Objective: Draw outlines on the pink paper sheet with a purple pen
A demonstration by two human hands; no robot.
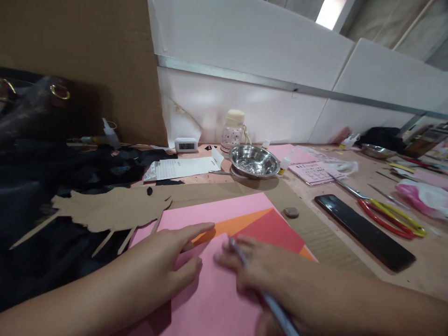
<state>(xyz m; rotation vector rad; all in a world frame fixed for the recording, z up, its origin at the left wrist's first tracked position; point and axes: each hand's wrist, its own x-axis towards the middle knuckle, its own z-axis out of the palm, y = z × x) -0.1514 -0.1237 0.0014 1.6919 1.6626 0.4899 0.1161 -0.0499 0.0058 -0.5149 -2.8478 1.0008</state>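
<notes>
My left hand (177, 252) lies over the left side of a pink sheet of paper (217, 298), fingers stretched out and thumb apart. From the right, my right hand (259, 263) reaches across the same sheet, smeared by motion. A slim silver-grey tool (278, 312) is held in it, tip towards the upper left; blur hides its exact kind. Beyond the hands, an orange sheet (227, 227) and a red sheet (269, 232) show, with another pink sheet (210, 209) behind them. The papers rest on a brown cardboard sheet (290, 196).
Left is a cut cardboard shape (112, 209) on black fabric (21, 275). A metal bowl (254, 161), patterned bottle (233, 133) and small digital clock (186, 145) stand behind. Right are a stone (291, 213), black phone (364, 232) and red-yellow-handled scissors (388, 217).
</notes>
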